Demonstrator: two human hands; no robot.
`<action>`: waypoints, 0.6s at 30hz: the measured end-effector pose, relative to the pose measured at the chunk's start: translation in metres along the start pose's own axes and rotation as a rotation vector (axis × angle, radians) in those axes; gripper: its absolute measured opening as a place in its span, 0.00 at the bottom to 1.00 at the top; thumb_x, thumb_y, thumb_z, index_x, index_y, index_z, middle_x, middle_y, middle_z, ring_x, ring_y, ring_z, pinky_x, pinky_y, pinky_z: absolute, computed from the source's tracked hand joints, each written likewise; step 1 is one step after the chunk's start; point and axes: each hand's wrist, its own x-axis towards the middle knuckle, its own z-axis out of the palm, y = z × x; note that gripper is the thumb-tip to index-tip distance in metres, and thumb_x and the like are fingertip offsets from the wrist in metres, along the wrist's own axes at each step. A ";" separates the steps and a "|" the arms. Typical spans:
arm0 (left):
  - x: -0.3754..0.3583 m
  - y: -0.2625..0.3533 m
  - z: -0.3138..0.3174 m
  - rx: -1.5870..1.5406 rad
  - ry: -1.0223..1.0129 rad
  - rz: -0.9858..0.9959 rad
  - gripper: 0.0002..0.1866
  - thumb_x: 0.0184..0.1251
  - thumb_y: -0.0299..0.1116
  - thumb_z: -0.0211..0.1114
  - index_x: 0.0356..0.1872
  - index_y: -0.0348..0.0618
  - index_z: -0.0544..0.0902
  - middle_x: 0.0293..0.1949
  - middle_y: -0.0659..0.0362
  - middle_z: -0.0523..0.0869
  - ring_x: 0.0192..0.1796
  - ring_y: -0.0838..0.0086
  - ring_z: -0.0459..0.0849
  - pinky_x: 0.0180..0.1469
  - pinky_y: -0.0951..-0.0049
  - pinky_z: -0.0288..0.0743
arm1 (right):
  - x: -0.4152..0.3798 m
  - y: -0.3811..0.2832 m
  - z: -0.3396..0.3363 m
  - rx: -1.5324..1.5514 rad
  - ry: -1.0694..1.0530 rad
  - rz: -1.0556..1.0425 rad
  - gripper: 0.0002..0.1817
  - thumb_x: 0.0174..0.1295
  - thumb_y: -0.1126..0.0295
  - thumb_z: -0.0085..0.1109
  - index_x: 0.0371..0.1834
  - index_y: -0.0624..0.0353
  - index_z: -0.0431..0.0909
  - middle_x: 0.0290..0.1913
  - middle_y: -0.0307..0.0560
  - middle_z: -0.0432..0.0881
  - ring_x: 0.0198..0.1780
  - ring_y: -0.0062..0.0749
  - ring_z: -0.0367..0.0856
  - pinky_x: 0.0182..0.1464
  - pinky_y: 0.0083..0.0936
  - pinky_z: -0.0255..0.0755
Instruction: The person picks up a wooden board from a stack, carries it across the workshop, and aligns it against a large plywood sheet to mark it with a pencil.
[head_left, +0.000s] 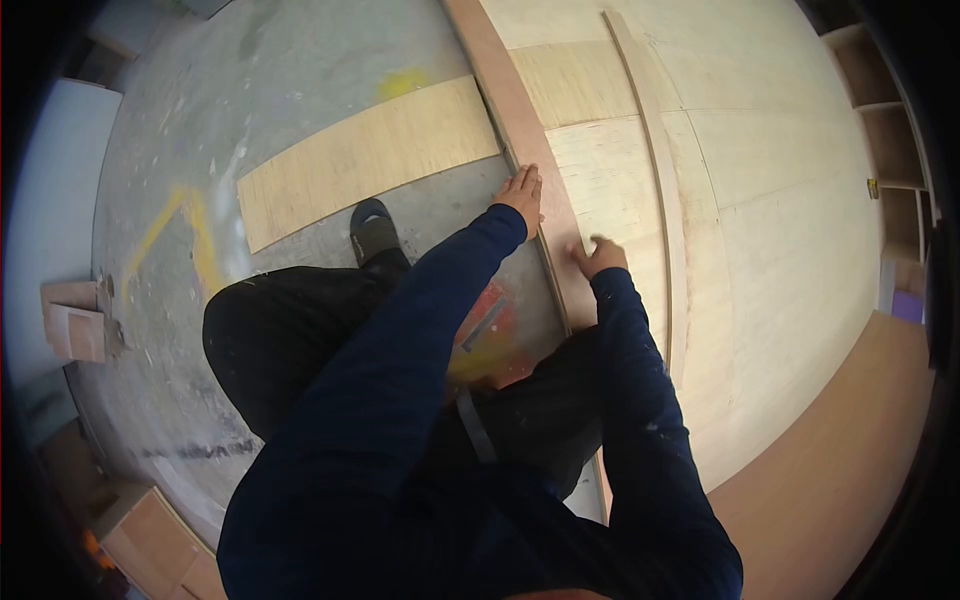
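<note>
A long reddish-brown wooden strip (500,85) runs along the near edge of a large pale plywood panel (790,260). My left hand (522,200) lies on this strip with its fingers stretched out, the palm over the strip's floor-side edge. Lower down the same strip is my right hand (602,260), thumb and forefinger apart, nothing seen between them; its other fingers are partly hidden. Beyond it a narrow wooden batten (655,150) lies lengthwise on the panel.
A loose plywood piece (370,150) lies on the paint-marked concrete floor (300,75) by my foot. Small wood offcuts (78,330) are at the left. Open wooden shelving (890,140) stands at the right, above a brown board (820,470).
</note>
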 end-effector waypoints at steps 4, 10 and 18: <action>-0.006 0.014 0.005 0.068 0.159 -0.098 0.31 0.65 0.40 0.59 0.65 0.33 0.66 0.70 0.42 0.58 0.73 0.54 0.57 0.71 0.61 0.55 | 0.004 -0.010 -0.007 0.555 0.045 0.049 0.26 0.57 0.57 0.59 0.52 0.67 0.76 0.38 0.56 0.83 0.40 0.35 0.84 0.37 0.28 0.77; -0.044 0.041 -0.006 -0.979 0.214 -0.015 0.16 0.61 0.34 0.67 0.48 0.36 0.82 0.33 0.54 0.87 0.34 0.73 0.84 0.40 0.74 0.76 | 0.027 -0.020 0.037 1.800 0.035 0.034 0.21 0.62 0.87 0.36 0.57 0.65 0.69 0.51 0.55 0.76 0.47 0.34 0.79 0.50 0.24 0.74; -0.034 -0.002 0.024 -1.070 0.233 -0.228 0.13 0.65 0.29 0.63 0.47 0.35 0.82 0.28 0.58 0.86 0.28 0.79 0.81 0.34 0.79 0.76 | 0.043 -0.053 0.039 1.528 -0.074 -0.246 0.19 0.65 0.81 0.41 0.59 0.64 0.68 0.56 0.56 0.75 0.57 0.42 0.76 0.59 0.30 0.69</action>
